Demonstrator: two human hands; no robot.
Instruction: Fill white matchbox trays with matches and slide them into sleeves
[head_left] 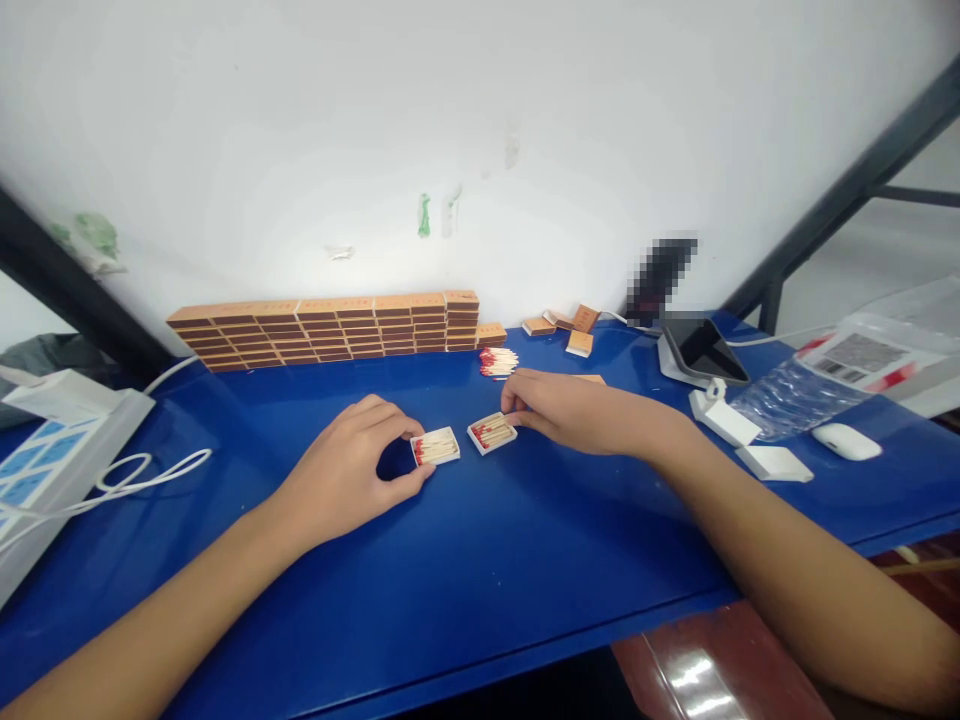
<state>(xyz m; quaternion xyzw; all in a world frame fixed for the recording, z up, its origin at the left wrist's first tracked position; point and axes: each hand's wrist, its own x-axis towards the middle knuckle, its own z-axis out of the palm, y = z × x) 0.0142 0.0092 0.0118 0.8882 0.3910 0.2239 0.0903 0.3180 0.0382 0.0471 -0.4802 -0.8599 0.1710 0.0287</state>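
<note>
Two white matchbox trays lie on the blue table, both holding red-tipped matches. My left hand (364,465) grips the left matchbox tray (448,455) by its left end, thumb in front and fingers behind. Close to the right matchbox tray (485,450) is my right hand (546,408), its fingers bent together at the tray's right edge. Whether those fingertips pinch the tray or a match cannot be made out. Just behind my right hand lies a pile of loose matches (498,363), heads to the left.
Closed matchboxes (330,330) are stacked in rows along the wall. Several loose matchbox sleeves (579,343) lie right of them. Farther right are a phone (705,348) on a stand, a white mouse (846,441) and bubble wrap (787,395). A white cable (154,470) lies at left.
</note>
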